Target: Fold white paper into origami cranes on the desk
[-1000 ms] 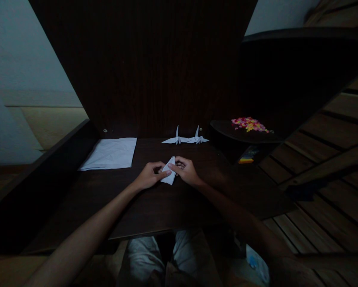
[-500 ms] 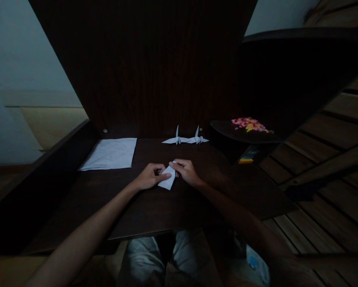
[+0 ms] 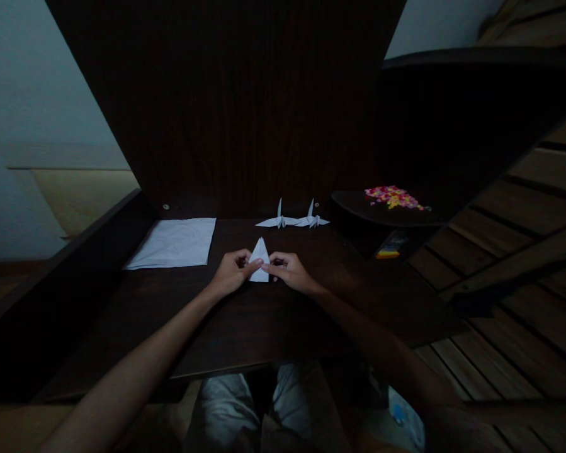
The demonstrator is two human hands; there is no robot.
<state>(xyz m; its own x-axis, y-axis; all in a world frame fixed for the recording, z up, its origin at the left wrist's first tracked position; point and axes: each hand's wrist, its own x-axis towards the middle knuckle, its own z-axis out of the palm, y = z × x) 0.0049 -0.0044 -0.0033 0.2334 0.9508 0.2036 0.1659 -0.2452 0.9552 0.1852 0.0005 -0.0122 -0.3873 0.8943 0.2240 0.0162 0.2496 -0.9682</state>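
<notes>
While my left hand [image 3: 230, 272] and right hand [image 3: 293, 272], nearly closed, pinch pointed white folded paper [image 3: 260, 253], I judge this mid-fold; next needs creasing.

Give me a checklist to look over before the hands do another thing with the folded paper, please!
1. Left hand holding the folded paper: ok, thumb on its front.
2. Right hand holding it too: ok.
3. Its narrow tip pointing away from the person: ok.
4. Origami cranes out of the hands' way: ok, farther back.
5. White paper sheets apart from the hands: ok, off left.
6. Creases pressed sharp: cannot tell, too dim.
</notes>
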